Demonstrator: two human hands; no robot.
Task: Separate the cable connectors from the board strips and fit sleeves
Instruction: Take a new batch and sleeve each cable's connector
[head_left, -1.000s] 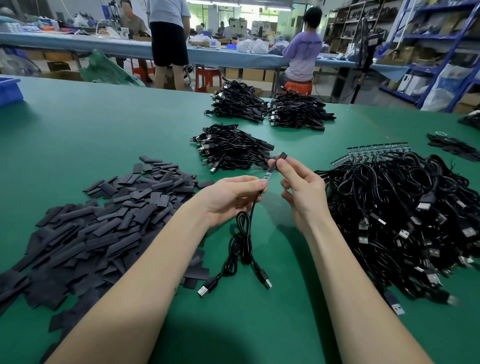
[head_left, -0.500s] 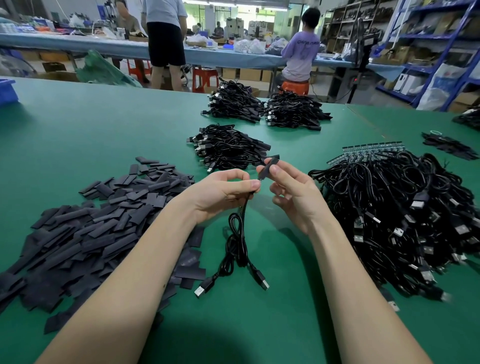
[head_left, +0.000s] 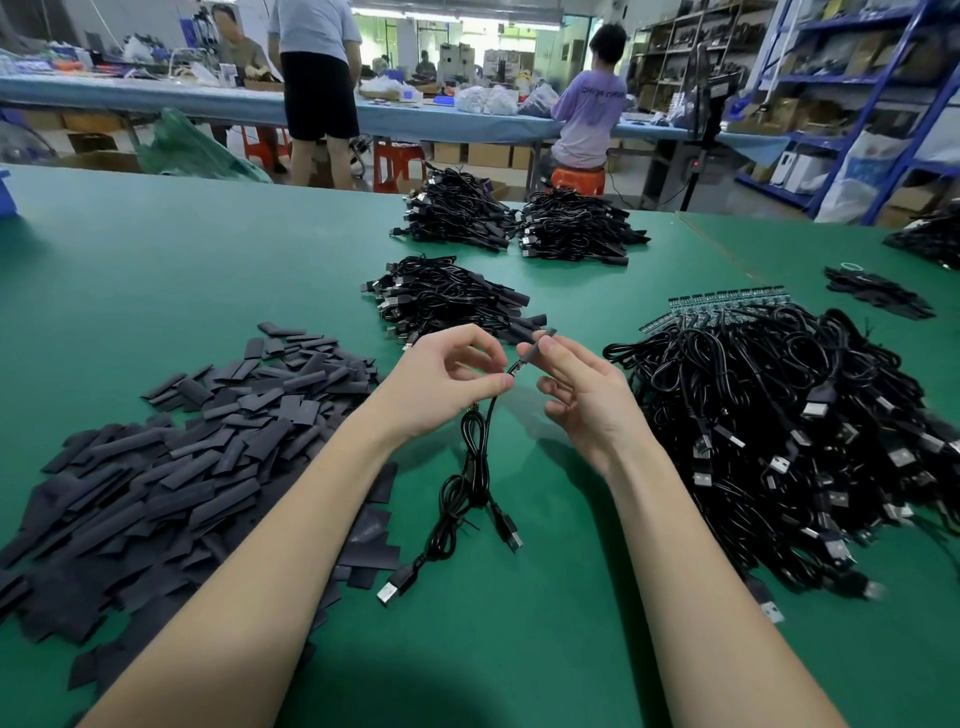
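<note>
Sleeve (head_left: 535, 343) is pinched in the right hand (head_left: 582, 395), part-way onto the small connector end; left hand (head_left: 447, 384) pinches the cable (head_left: 470, 467) just below it. Both are raised above the tabletop (head_left: 208, 260), with the rest of the cable hanging to it.

Risks we judge:
- Sleeve mouth looks flat, so it may catch the connector edge and buckle.
- The light left grip may let the cable slip back.
- The dangling coil could snag the loose sleeves pile (head_left: 171, 457).

Two hands (head_left: 441, 384) (head_left: 587, 395), one held cable (head_left: 470, 467), one sleeve (head_left: 535, 345); three cable bundles (head_left: 447, 306) beyond, three people (head_left: 589, 111) behind.
</note>
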